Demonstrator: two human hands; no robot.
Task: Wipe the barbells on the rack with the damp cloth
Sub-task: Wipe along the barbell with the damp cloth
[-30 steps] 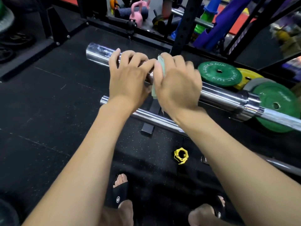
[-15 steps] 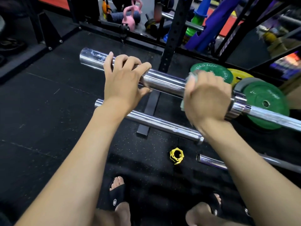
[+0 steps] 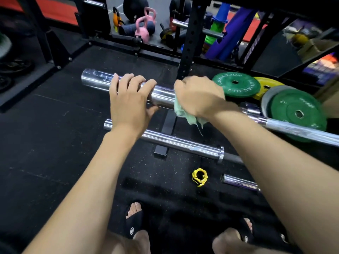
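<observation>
The top barbell's chrome sleeve (image 3: 163, 94) runs left to right at waist height. My left hand (image 3: 130, 101) grips the sleeve near its free end, fingers curled over the top. My right hand (image 3: 199, 96) wraps a pale green cloth (image 3: 185, 114) around the sleeve just to the right; a loose corner of cloth hangs below. A second barbell (image 3: 176, 142) lies lower and nearer to me. The end of a third bar (image 3: 238, 181) shows lower right.
Green weight plates (image 3: 236, 84) and a yellow plate (image 3: 266, 85) lean behind the bar on the right. A yellow collar clip (image 3: 200, 176) lies on the black rubber floor. A black rack upright (image 3: 189, 41) stands behind. Pink kettlebells (image 3: 143, 28) sit beyond. My sandalled feet are below.
My right hand slid the cloth right along the sleeve towards the collar, then back left towards my left hand. My left hand kept its grip near the sleeve's end.
</observation>
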